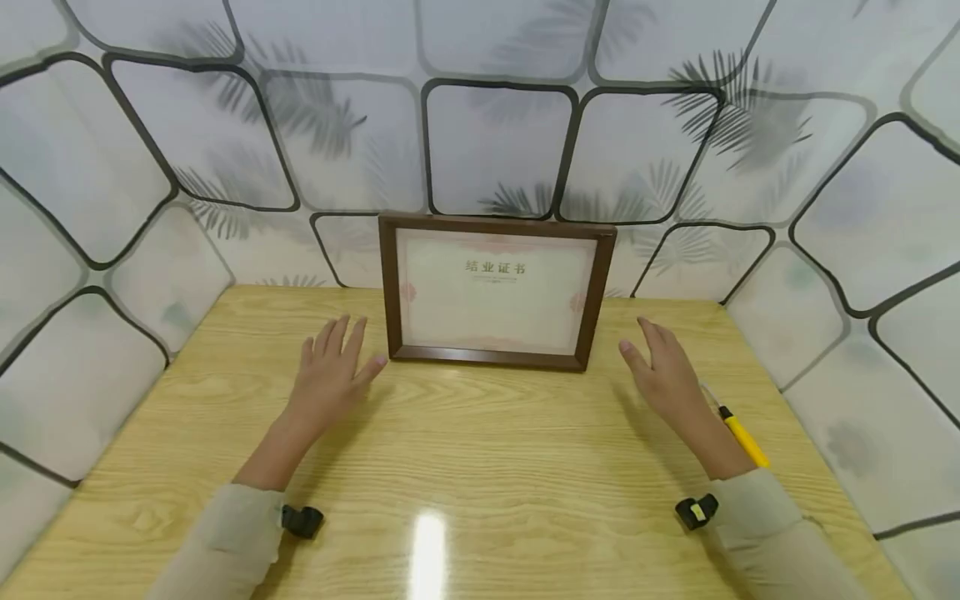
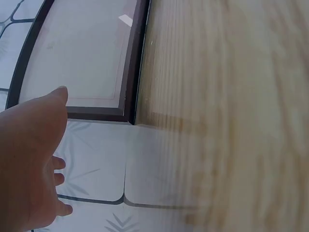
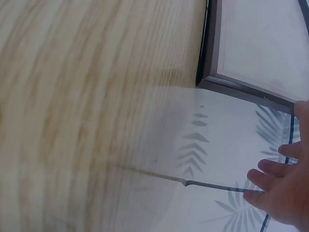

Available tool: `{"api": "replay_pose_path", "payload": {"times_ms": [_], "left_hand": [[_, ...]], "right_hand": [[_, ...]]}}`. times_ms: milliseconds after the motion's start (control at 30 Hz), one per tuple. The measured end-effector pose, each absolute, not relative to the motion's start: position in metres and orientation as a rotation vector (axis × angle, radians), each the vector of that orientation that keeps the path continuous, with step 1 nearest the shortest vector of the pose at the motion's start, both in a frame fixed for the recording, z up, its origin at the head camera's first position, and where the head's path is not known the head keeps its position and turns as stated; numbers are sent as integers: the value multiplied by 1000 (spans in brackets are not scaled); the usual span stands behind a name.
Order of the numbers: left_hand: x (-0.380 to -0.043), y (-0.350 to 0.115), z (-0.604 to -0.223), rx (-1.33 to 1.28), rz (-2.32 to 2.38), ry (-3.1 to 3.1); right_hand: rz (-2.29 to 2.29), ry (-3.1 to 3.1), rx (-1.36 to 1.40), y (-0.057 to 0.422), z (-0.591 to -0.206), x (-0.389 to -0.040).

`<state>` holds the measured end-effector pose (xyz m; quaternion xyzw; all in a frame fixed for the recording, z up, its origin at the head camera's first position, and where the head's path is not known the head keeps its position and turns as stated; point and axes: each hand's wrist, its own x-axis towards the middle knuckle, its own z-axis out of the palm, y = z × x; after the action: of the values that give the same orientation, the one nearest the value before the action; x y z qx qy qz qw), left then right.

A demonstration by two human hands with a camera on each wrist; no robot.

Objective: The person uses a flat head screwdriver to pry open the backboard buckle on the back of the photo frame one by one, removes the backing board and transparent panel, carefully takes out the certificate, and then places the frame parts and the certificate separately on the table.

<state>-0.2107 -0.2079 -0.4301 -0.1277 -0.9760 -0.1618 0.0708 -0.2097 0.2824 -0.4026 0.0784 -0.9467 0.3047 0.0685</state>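
A brown picture frame with a certificate inside stands upright at the back of the table, against the patterned wall. Left of it, my left hand is held out with fingers spread, its thumb near the lower left corner. On the other side my right hand reaches forward with straight fingers, a gap between it and the frame. Neither hand holds anything. Both wrist views show the dark frame edge beyond the fingers. Close beside the right wrist lies a screwdriver with a yellow handle.
The wood-grain table is enclosed at the back and both sides by white walls printed with dark outlines and leaves. A bright reflection shows near the front. Small black devices are worn at both sleeve cuffs.
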Motion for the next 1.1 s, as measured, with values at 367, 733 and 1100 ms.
{"api": "replay_pose_path", "payload": {"times_ms": [367,733,1100], "left_hand": [[-225,-198,-425,-377,-896,-2782],[-252,-186,-429,-361,-1445,-2435],[-269,-178,-425,-224,-1724,-2270]], "right_hand": [[1274,-2637,312,278,-408,-222],[1455,-2503,159,265,-410,-238],[1649,-2423,97,255,-409,-252]]}}
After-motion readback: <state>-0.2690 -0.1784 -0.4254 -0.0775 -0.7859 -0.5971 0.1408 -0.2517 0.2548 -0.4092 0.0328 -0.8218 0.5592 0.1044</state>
